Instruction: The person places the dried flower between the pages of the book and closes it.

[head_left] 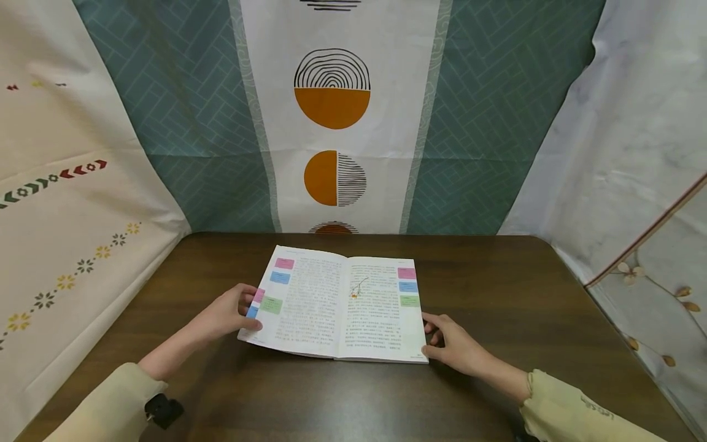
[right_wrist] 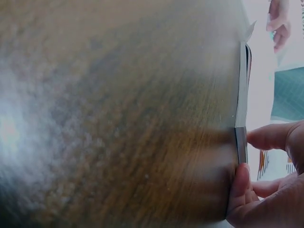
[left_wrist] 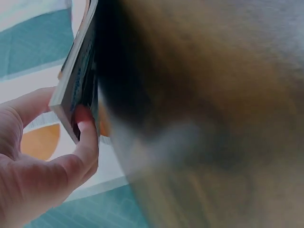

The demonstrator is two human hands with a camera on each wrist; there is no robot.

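An open book with printed pages lies on the brown table. Pink, blue and green labels run down both outer margins, and a small orange plant drawing is on the right page. My left hand pinches the book's left edge, thumb on the page and fingers beneath, with that side lifted off the table. At the lower right edge, my right hand pinches the book between thumb and fingers. The left wrist view shows the raised book edge between thumb and fingers; the right wrist view shows the thin book side.
The wooden table extends around the book on all sides. Behind it hangs a teal and white cloth with orange half circles. Pale patterned cloths hang at left and right. A black device sits at the left sleeve.
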